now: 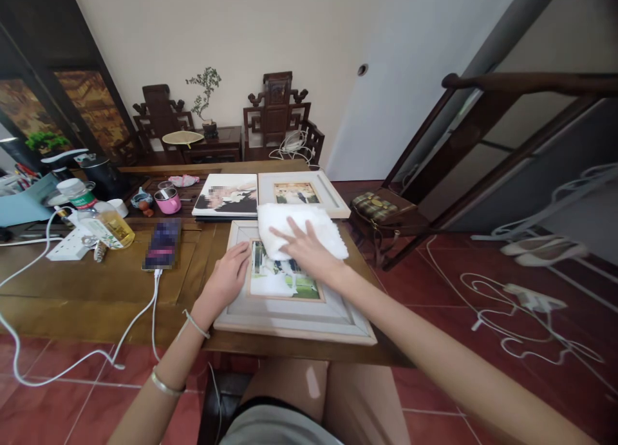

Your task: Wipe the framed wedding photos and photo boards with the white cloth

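Note:
A picture frame (pixel 290 310) with a pale wide border lies flat on the wooden table in front of me, a photo on green grass inside it. My right hand (pixel 304 246) presses down on a folded white cloth (pixel 331 236), fingers spread. The cloth covers the frame's upper right part and part of the photo. On the frame's left border rests my left hand (pixel 229 274), its fingers stretched out flat. Just beyond the cloth lie a second framed photo (pixel 333 197) and a white-edged picture panel (pixel 224 203).
Left on the table (pixel 207 239) are a phone (pixel 163 244) on a white cable, a pink cup (pixel 168 201), a bottle of yellow liquid (pixel 113 226) and a power strip (pixel 67 246). A wooden chair holding a plaid bag (pixel 374 207) stands right; cables (pixel 521 316) lie on the floor.

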Demonstrator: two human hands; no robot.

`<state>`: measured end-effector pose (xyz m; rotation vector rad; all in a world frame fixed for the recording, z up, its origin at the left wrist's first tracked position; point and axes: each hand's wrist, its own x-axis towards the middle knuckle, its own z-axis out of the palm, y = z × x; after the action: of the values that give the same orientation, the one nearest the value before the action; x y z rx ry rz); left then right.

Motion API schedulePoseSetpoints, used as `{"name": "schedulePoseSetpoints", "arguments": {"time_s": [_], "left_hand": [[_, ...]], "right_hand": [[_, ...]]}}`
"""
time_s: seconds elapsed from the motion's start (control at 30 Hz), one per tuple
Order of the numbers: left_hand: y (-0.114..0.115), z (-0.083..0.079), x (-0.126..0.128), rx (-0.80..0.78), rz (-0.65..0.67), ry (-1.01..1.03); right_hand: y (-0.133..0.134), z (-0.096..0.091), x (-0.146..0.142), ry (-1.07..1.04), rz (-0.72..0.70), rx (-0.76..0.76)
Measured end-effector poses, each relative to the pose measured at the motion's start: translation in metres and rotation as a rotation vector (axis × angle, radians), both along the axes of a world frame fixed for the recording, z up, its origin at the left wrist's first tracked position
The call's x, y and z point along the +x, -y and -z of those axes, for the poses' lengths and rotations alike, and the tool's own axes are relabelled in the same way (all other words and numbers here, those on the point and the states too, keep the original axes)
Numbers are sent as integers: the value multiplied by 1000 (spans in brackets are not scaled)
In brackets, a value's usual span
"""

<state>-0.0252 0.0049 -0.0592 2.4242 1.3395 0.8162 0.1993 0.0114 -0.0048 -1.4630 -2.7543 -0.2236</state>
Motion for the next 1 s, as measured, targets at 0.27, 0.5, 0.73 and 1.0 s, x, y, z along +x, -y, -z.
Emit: {"name": "schedulePoseSetpoints", "arguments": {"time_s": [0.27, 0.5, 0.73, 1.0], "left_hand": [[2, -3, 3, 7, -20, -17], [4, -6, 3, -13, -25, -40], [2, -2, 1, -8, 10, -39], [1, -1, 0, 1, 5, -3]], "right_hand": [[89, -33, -21, -16, 19, -419], [145, -33, -23, -219, -80, -575], [52, 3, -17, -69, 180, -151], [11, 1, -28, -29, 72, -125]]}}
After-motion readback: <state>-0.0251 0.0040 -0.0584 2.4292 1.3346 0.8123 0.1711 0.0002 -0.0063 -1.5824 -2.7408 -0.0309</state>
